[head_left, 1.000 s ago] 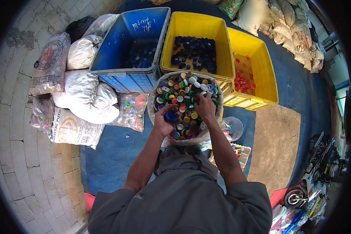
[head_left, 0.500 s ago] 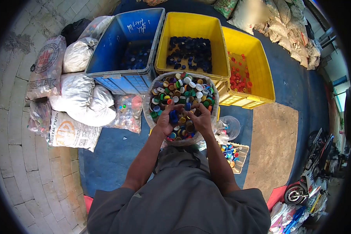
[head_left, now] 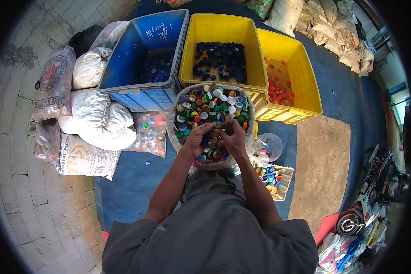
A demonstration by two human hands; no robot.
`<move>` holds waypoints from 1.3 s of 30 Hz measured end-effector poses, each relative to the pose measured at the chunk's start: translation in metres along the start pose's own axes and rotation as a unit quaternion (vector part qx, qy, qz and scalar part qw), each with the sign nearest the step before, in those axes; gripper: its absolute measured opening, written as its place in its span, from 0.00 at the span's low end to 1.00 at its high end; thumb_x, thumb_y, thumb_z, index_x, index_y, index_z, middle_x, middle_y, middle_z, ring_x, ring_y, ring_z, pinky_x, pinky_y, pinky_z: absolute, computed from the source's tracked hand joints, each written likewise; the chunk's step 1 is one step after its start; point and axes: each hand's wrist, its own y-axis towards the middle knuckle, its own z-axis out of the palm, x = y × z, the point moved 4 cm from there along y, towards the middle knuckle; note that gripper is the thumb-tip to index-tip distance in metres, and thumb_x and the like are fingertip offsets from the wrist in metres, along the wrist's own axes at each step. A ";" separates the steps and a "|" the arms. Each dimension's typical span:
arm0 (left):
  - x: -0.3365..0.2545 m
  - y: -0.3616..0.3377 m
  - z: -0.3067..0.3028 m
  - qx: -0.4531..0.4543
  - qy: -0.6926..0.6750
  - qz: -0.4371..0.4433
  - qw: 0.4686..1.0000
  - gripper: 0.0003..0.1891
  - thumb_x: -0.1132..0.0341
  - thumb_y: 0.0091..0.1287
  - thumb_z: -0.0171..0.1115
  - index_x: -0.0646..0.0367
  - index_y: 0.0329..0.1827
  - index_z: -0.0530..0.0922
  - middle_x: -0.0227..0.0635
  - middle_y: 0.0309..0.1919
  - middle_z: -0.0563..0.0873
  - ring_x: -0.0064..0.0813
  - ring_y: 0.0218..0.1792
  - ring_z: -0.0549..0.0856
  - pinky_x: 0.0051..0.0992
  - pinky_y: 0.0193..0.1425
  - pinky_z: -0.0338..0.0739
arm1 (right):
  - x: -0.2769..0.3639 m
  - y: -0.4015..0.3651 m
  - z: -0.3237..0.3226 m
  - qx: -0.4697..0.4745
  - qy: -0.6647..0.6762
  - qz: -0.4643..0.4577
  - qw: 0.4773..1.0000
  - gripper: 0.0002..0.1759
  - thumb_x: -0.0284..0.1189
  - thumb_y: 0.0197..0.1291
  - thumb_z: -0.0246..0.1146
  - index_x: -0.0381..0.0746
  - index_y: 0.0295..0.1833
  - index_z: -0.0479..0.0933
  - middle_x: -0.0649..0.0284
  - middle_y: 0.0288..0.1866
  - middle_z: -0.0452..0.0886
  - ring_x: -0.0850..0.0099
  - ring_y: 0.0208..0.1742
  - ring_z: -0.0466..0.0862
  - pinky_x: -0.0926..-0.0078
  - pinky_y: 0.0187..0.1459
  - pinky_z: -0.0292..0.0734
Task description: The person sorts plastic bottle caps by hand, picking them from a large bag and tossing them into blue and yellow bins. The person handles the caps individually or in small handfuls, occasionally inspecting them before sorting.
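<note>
A round, plastic-lined container [head_left: 170, 130] full of mixed coloured bottle caps [head_left: 205, 107] stands right in front of my body. Above the caps my left hand [head_left: 197, 138] is curled round dark blue caps [head_left: 207, 137], partly hidden by its fingers. My right hand [head_left: 233, 136] is beside it, fingers bent and fingertips pinched close to the left ones; what they hold, if anything, is too small to make out.
Behind the container stand a blue crate [head_left: 123, 55], a yellow crate with dark caps [head_left: 223, 27] and a yellow crate with red caps [head_left: 301, 68]. Sacks [head_left: 89, 109] lie left. A small basket [head_left: 285, 182] and clear tub [head_left: 273, 147] are at right.
My right hand's fingers have closed in toward my left hand. The blue cap seen between the hands before is no longer visible there. The view has shifted slightly.
</note>
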 end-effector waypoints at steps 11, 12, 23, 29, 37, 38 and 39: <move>-0.031 -0.005 0.019 0.015 0.021 0.006 1.000 0.12 0.55 0.69 0.63 0.54 0.42 0.80 0.22 0.31 0.82 0.12 0.26 0.77 0.13 0.21 0.69 | 0.009 0.020 0.010 0.022 0.101 -0.016 0.995 0.16 0.18 0.60 0.65 0.40 0.42 0.63 0.67 0.37 0.77 0.81 0.40 0.76 0.82 0.44 0.73; -0.030 -0.005 0.019 0.009 0.021 0.005 1.000 0.12 0.55 0.69 0.63 0.54 0.42 0.80 0.22 0.31 0.82 0.11 0.26 0.77 0.13 0.21 0.69 | 0.007 0.021 0.011 0.016 0.102 -0.019 0.995 0.15 0.17 0.61 0.65 0.40 0.42 0.63 0.67 0.36 0.76 0.81 0.39 0.75 0.82 0.43 0.73; -0.018 -0.007 0.012 -0.006 0.028 0.000 1.000 0.12 0.54 0.69 0.63 0.53 0.40 0.81 0.21 0.29 0.81 0.12 0.25 0.77 0.12 0.21 0.68 | -0.008 0.015 0.015 -0.008 0.035 -0.049 0.998 0.12 0.18 0.64 0.61 0.39 0.41 0.62 0.66 0.34 0.76 0.80 0.37 0.73 0.81 0.42 0.71; -0.030 -0.006 0.009 0.027 0.018 0.010 0.999 0.12 0.54 0.69 0.64 0.53 0.40 0.81 0.22 0.28 0.80 0.13 0.24 0.78 0.12 0.20 0.67 | 0.017 0.012 0.012 -0.001 -0.123 -0.182 0.976 0.14 0.20 0.60 0.63 0.34 0.48 0.67 0.52 0.34 0.82 0.57 0.34 0.85 0.65 0.33 0.77; -0.022 -0.004 -0.002 -0.034 -0.007 -0.008 0.999 0.14 0.53 0.65 0.68 0.53 0.40 0.79 0.23 0.27 0.80 0.13 0.22 0.77 0.13 0.18 0.68 | 0.024 -0.002 0.017 0.006 -0.144 -0.216 0.966 0.21 0.20 0.59 0.65 0.32 0.54 0.64 0.54 0.38 0.84 0.65 0.36 0.87 0.70 0.38 0.79; -0.021 -0.004 -0.002 -0.034 -0.004 -0.012 0.999 0.14 0.53 0.65 0.69 0.52 0.40 0.79 0.24 0.27 0.80 0.13 0.22 0.77 0.13 0.18 0.68 | 0.023 -0.002 0.017 0.008 -0.142 -0.209 0.967 0.22 0.20 0.59 0.66 0.31 0.55 0.63 0.54 0.39 0.84 0.66 0.37 0.87 0.71 0.38 0.79; -0.021 -0.004 -0.002 -0.033 -0.007 -0.011 0.999 0.14 0.53 0.65 0.69 0.52 0.40 0.79 0.24 0.27 0.81 0.12 0.22 0.77 0.12 0.18 0.68 | 0.023 -0.002 0.017 0.006 -0.142 -0.210 0.967 0.22 0.20 0.59 0.65 0.31 0.55 0.63 0.54 0.39 0.84 0.66 0.37 0.87 0.71 0.38 0.79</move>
